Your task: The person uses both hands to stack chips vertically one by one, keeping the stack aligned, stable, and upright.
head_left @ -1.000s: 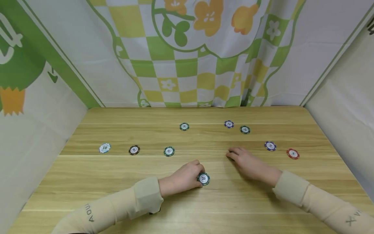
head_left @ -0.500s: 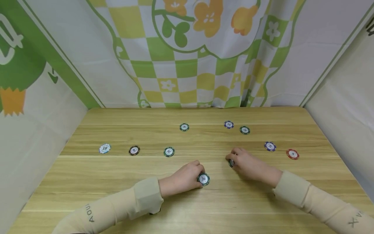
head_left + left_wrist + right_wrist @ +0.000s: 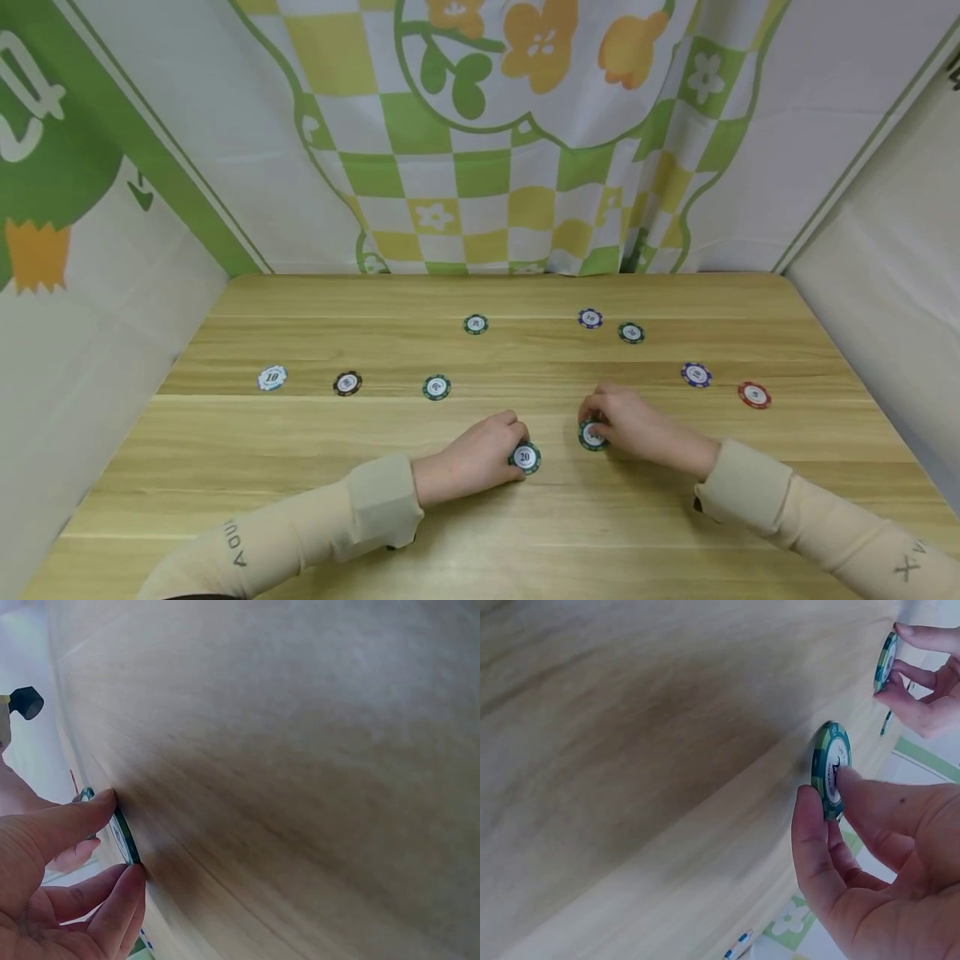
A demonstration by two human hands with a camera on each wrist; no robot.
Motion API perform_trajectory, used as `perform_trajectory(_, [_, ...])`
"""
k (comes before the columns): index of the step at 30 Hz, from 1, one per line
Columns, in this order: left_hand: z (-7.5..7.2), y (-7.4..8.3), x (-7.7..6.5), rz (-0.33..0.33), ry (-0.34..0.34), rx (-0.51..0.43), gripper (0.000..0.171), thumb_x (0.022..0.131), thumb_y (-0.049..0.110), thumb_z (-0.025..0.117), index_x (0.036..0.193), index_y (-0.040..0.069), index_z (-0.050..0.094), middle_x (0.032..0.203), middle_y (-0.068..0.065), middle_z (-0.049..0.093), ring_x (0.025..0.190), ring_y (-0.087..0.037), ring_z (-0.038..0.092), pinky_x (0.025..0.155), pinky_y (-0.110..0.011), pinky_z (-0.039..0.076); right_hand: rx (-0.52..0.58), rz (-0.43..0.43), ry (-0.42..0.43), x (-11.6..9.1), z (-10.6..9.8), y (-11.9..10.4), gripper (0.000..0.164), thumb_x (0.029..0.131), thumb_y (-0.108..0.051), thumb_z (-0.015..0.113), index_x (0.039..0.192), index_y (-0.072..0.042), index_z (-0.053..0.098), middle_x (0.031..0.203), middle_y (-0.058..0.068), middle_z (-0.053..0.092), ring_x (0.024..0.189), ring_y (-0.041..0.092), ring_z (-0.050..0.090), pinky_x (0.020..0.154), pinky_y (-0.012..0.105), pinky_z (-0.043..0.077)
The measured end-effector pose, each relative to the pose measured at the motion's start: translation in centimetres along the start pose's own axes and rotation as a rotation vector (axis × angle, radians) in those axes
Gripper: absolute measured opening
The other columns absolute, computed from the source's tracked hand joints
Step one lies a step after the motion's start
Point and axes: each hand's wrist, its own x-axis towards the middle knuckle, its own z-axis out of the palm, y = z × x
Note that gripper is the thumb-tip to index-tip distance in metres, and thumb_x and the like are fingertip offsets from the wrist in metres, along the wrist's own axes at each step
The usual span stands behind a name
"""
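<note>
My left hand (image 3: 474, 457) pinches a green poker chip (image 3: 527, 457) marked 20 by its edges, thumb and fingers on opposite sides; the left wrist view shows this chip (image 3: 125, 838) nearly edge-on, close over the wood. To its right, my right hand (image 3: 637, 423) holds another green poker chip (image 3: 591, 437). In the right wrist view the right thumb presses on the face of that chip (image 3: 830, 761), fingers behind it, and the chip stands tilted up. The thumb covers part of its number. A gap separates the two hands, both low over the table's middle.
On the wooden table (image 3: 315, 467) lie several loose chips: a white one (image 3: 272, 377), a dark one (image 3: 347, 383) and a green one (image 3: 437, 387) leftward, a blue one (image 3: 696, 374) and a red one (image 3: 754, 395) rightward. More lie farther back, before a checkered curtain (image 3: 480, 175).
The green chip in my right hand, hidden at first, has come into view and now faces up toward the head camera as the right fingers shifted. My left hand has kept its grip and place.
</note>
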Motion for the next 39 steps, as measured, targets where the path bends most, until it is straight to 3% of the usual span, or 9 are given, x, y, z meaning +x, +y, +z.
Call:
perform_trajectory(9, [0.0, 0.1, 0.0, -0.006, -0.011, 0.017, 0.032, 0.074, 0.023, 0.075, 0.098, 0.006, 0.063, 0.087, 0.002, 0.052, 0.076, -0.006, 0.05, 0.069, -0.018, 0.045, 0.167, 0.12, -0.058, 0.2, 0.2, -1.2, 0.01, 0.079, 0.002, 0.063, 0.086, -0.004, 0.066, 0.079, 0.003, 0.06, 0.07, 0.01, 0.053, 0.061, 0.023, 0.046])
perform_trajectory(15, [0.0, 0.1, 0.1, -0.01, -0.018, 0.024, 0.033, 0.073, 0.024, 0.076, 0.098, 0.006, 0.063, 0.087, 0.001, 0.052, 0.076, -0.007, 0.05, 0.069, -0.018, 0.045, 0.352, 0.176, -0.109, 0.2, 0.6, -1.6, 0.01, 0.081, 0.004, 0.059, 0.088, 0.0, 0.064, 0.075, 0.003, 0.058, 0.061, 0.011, 0.053, 0.052, 0.023, 0.047])
perform_trajectory(26, [-0.1, 0.0, 0.1, -0.006, -0.008, 0.015, 0.033, 0.072, 0.023, 0.076, 0.096, 0.006, 0.062, 0.086, 0.002, 0.052, 0.075, -0.006, 0.049, 0.067, -0.018, 0.044, 0.659, 0.283, -0.159, 0.3, 1.6, -2.7, 0.013, 0.083, 0.012, 0.05, 0.093, 0.012, 0.057, 0.077, 0.01, 0.056, 0.062, 0.013, 0.057, 0.059, 0.029, 0.053])
perform_trajectory(32, [-0.1, 0.0, 0.1, 0.003, -0.002, 0.015, 0.032, 0.072, 0.023, 0.076, 0.095, 0.006, 0.062, 0.085, 0.003, 0.051, 0.073, -0.006, 0.048, 0.066, -0.017, 0.043, 0.743, 0.32, -0.143, 0.5, 2.1, -3.1, 0.013, 0.083, 0.013, 0.049, 0.094, 0.015, 0.055, 0.077, 0.011, 0.055, 0.061, 0.011, 0.056, 0.061, 0.028, 0.054])
perform_trajectory(39, [0.0, -0.1, 0.2, 0.006, -0.004, 0.019, 0.033, 0.072, 0.024, 0.076, 0.095, 0.006, 0.062, 0.085, 0.003, 0.051, 0.073, -0.006, 0.048, 0.066, -0.018, 0.043, 0.755, 0.381, -0.129, 0.8, 2.3, -3.8, 0.012, 0.084, 0.011, 0.05, 0.094, 0.014, 0.056, 0.077, 0.011, 0.056, 0.061, 0.011, 0.057, 0.062, 0.029, 0.054])
